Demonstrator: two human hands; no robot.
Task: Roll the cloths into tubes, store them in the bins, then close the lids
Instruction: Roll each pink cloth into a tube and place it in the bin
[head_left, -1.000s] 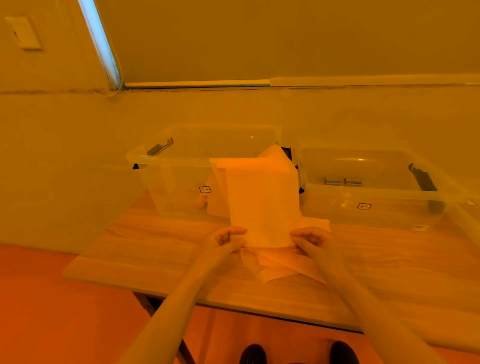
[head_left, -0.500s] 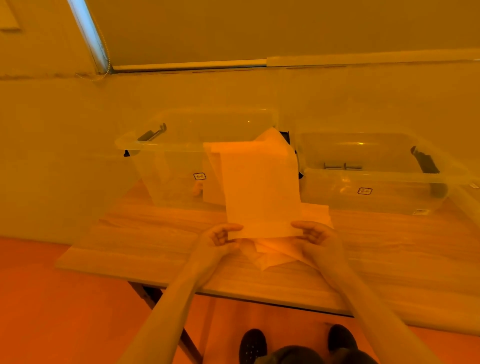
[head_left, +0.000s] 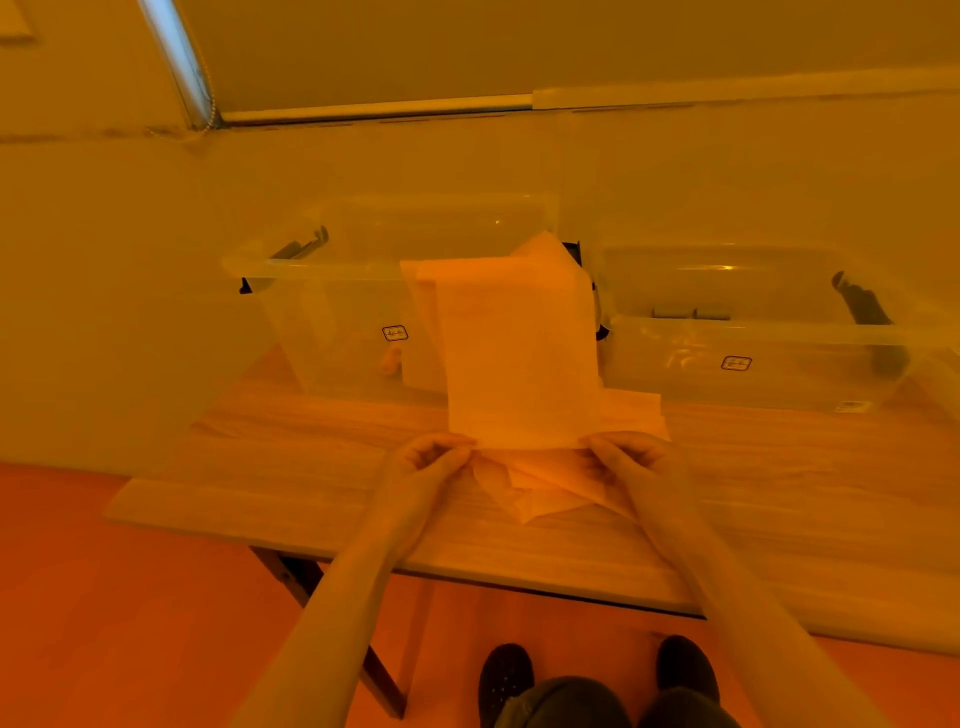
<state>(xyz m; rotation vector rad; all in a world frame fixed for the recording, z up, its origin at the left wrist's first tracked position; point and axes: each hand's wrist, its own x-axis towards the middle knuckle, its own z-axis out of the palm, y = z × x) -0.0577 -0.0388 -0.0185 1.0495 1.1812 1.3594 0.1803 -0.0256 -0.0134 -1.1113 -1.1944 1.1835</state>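
Both of my hands pinch the near edge of one cloth (head_left: 519, 358): my left hand (head_left: 431, 462) has its fingers curled round the left corner, and my right hand (head_left: 626, 457) has its fingers curled round the right corner. Between them the edge runs roughly level, just above the table (head_left: 260, 467). From that edge the cloth stretches away from me and upward, and its far end drapes over the front rim of the left bin (head_left: 332, 312), near that bin's right end. A second layer of cloth shows beside it on the left, hanging down the bin's front wall; whether it is the same piece folded or another one I cannot tell.

Under my hands lie more cloths (head_left: 540, 488), a loose, crumpled heap resting flat on the wooden tabletop, with a corner pointing toward me and another part reaching out to the right behind my right hand.

Farther back stand two clear plastic bins side by side, both without lids on them. The left bin is taller and has a dark latch at its left end. The right bin (head_left: 753, 353) is lower, has a dark latch at its right end, and carries a small label on its front wall. Something small and dark lies inside it near the back.

Below the table edge I see my shoes (head_left: 506, 675) on the floor.
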